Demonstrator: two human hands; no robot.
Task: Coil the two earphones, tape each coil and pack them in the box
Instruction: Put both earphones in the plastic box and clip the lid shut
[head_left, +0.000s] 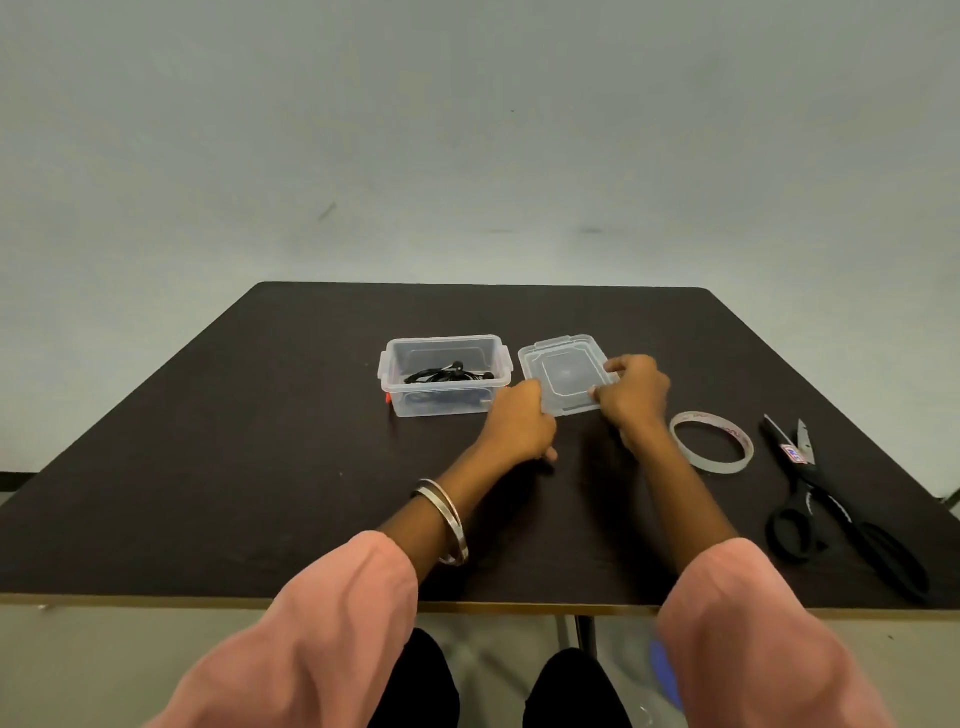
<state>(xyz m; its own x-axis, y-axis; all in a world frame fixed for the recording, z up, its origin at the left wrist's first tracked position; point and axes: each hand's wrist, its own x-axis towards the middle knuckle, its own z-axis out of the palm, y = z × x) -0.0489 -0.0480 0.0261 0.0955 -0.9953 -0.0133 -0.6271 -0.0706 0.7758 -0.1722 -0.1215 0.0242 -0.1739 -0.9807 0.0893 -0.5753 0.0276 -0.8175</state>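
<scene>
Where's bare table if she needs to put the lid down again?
Free: the wide left side, left of the box, and the far strip behind box and lid. Crowded: the right, where tape roll and scissors lie beside the right hand.

— What colour is the bench (208, 441)?
— Very dark brown, nearly black, with a pale tan front edge.
— And the box (444, 375)?
— Clear plastic, black earphones (447, 374) inside; the lid (563, 371) is clear too.
— At the right of the frame?
— A whitish tape roll (711, 441) with red print, and black-handled scissors (841, 514).
— The sleeves (322, 634)?
— Salmon pink; silver bangles (447, 519) on the left wrist.
</scene>
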